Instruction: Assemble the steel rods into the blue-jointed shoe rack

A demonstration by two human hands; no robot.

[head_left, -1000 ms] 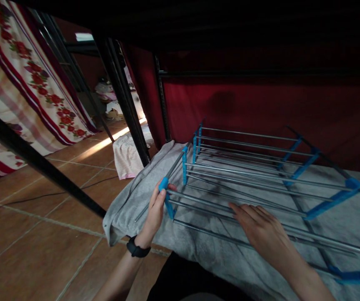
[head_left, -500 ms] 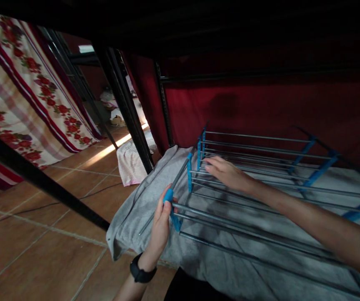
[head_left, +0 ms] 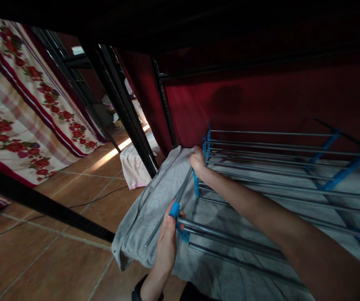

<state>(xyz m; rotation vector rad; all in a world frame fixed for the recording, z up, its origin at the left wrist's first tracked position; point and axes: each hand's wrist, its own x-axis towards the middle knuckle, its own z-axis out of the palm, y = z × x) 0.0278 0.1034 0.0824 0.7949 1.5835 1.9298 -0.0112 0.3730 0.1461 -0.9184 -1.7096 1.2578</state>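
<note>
Our left hand, pointing toward twelve o'clock, clasps a blue plastic corner joint on the grey metal-tube rack at four; our right hand reaches toward ten, its grip too hidden to tell.

Rack's plastic joints are bright blue, bars a silvery grey. Blanket under it is solid grey too, kinda paler. Far side's got a deep red backing, while the bed frame is straight-up black, same as the wristband near the bottom. Floor tiles are orangey brown with lighter grout lines. Over on the far left, the curtain goes all out: cream, maroon stripes, red flowers, green leaves, purple bits. Striped pale cloth beside the bed has a pink edge.
</note>
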